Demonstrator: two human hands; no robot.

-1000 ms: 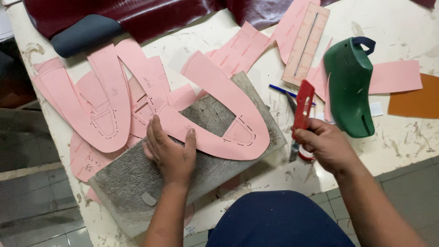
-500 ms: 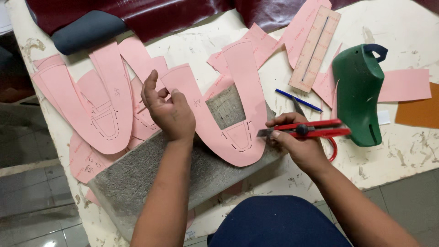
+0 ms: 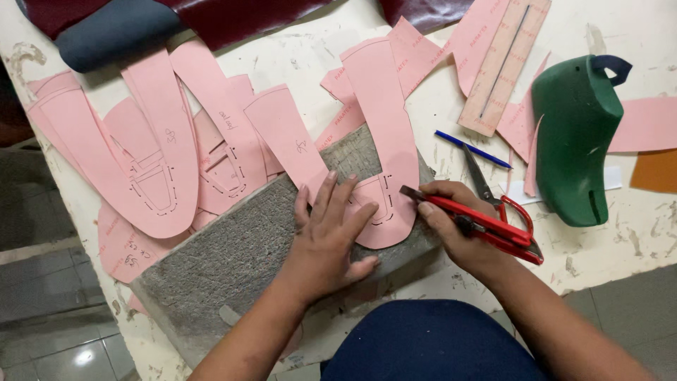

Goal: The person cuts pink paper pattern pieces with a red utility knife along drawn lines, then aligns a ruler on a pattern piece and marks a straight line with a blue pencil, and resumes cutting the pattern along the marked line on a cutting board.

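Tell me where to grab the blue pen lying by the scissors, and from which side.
Take the blue pen at mid-barrel, from above, fingers across its width. It lies flat and slanted on the table, both long sides bare; the scissors sit just below its middle.

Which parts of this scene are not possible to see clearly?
Head view:
- Knife tip: the red utility knife meets the pink pattern, but the right hand hides whether it cuts.
- Pattern under the left hand: covered.
- Scissors: partly behind the knife.
- Orange sheet: cut off by the right edge.
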